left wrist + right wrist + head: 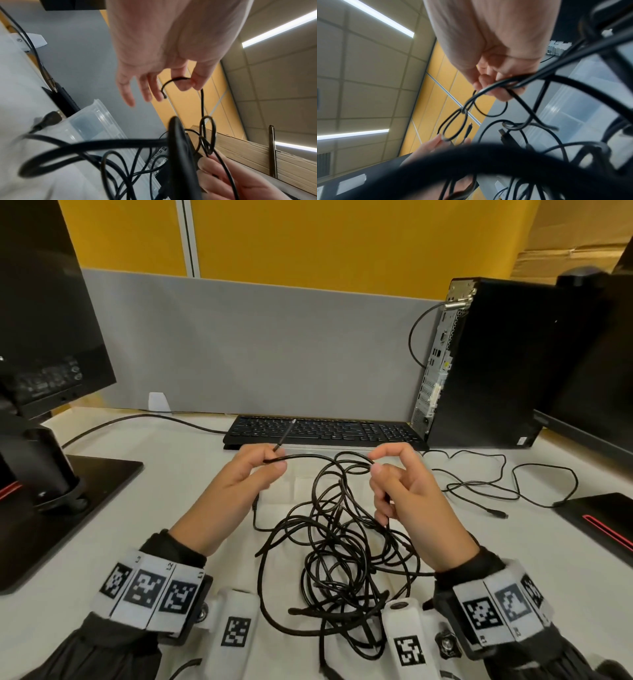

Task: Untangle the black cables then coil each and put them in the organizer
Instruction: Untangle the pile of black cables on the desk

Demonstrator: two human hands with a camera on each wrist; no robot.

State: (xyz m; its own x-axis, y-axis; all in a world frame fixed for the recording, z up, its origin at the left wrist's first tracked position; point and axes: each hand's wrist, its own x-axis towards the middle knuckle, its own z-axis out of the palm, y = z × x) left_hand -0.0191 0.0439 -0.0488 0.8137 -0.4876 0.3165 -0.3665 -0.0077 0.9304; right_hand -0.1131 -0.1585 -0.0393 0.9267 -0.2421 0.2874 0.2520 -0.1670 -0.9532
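Observation:
A tangle of black cables [342, 546] lies on the white desk between my wrists. My left hand [274, 462] pinches one cable near its end between thumb and forefinger; the plug tip [287, 433] sticks up toward the keyboard. In the left wrist view that pinch [187, 84] is plain and the other fingers are straight. My right hand [375, 466] grips raised cable loops from the tangle, and the right wrist view shows its fingers [496, 88] curled round several strands. A clear plastic organizer [101, 106] sits under the far part of the tangle.
A black keyboard [325, 431] lies just beyond my hands, with a black PC tower [496, 364] at the back right. A monitor stand base [85, 501] takes up the left side. A thin loose cable [496, 484] and another stand base [603, 522] are on the right.

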